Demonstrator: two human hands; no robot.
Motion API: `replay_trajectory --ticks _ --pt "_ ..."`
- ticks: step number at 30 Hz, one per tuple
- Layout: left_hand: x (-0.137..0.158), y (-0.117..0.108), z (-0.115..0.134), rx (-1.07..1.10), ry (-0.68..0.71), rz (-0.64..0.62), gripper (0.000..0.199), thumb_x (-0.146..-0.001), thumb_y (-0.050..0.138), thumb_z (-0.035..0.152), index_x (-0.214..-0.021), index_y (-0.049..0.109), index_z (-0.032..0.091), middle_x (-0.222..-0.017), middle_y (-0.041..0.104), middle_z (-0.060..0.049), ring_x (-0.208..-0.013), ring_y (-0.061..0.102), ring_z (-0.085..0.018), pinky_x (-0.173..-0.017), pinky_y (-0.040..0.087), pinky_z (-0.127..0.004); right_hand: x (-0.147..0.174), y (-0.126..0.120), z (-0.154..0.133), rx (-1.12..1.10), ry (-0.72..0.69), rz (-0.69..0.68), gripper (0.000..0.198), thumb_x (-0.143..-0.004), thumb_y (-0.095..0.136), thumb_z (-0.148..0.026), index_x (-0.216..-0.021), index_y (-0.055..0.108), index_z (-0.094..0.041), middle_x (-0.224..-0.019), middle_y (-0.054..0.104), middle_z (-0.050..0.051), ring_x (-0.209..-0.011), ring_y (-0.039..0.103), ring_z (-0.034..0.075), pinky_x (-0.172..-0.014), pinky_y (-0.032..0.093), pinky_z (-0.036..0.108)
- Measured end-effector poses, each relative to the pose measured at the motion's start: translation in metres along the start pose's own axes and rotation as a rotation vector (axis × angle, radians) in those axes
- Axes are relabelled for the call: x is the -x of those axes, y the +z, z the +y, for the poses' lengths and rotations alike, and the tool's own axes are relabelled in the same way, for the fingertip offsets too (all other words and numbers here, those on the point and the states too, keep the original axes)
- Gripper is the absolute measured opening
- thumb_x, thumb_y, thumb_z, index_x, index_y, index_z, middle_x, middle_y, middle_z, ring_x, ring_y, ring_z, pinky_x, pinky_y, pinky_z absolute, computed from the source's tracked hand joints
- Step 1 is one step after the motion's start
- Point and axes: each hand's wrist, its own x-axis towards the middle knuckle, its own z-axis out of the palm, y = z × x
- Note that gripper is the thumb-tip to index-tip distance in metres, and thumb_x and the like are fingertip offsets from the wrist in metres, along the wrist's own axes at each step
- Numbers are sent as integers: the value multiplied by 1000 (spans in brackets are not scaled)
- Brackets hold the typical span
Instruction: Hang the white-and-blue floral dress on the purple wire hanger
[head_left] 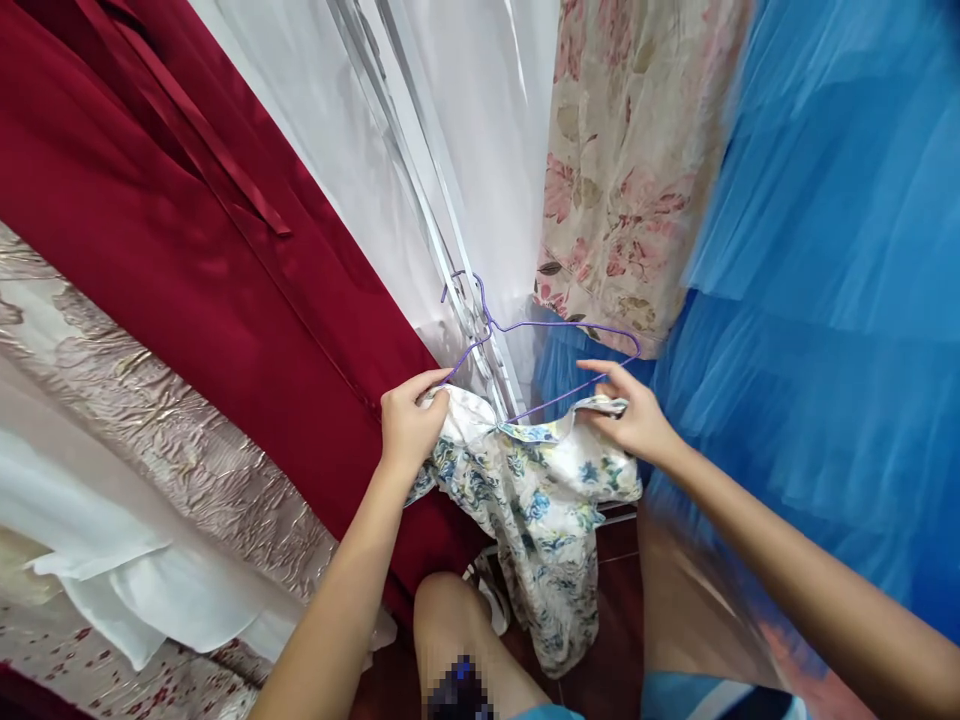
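A white dress (544, 520) with blue and yellow flowers hangs between my hands, over my legs. My left hand (409, 420) is closed on its shoulder edge, right where the left arm of a thin purple wire hanger (570, 323) enters the cloth. My right hand (634, 410) pinches the other side of the neckline between thumb and fingers, its index finger stretched out beside the hanger's lower wire. The hanger's right arm stands bare above the dress. Its hook lies in front of white metal poles.
Long garments hang all around: a dark red one (225, 270), a white one (315, 120), a pink-flowered one (630, 170) and a blue tulle one (840, 250). White metal rack poles (435, 170) run down the middle. Dark red tiles (619, 600) show below.
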Motion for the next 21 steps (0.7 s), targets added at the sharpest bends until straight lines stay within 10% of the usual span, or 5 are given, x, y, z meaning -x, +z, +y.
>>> replay_trajectory --ticks 6,15,21 --pt "1 -1 1 -4 15 -6 35 -79 59 17 -108 78 20 -99 77 -3 -88 71 -21 -83 55 -29 -24 -37 15 146 54 229 80 -77 66 -31 -152 39 -18 -65 53 -4 -59 49 18 -63 40 31" --pt "-1 -17 -13 -123 66 67 30 -85 62 28 -111 74 19 -121 66 -8 -105 65 -21 -96 50 -31 -49 -71 -5 388 239 -114 28 -76 62 -29 -93 78 -13 -65 68 3 -57 54 16 -51 36 25" --pt "4 -25 -59 154 -231 -85 31 -87 57 38 -102 74 16 -106 74 -8 -100 67 -23 -92 51 -32 -47 -86 -21 -189 501 -370 25 -75 63 -28 -80 74 -5 -70 73 9 -60 63 16 -57 43 27"
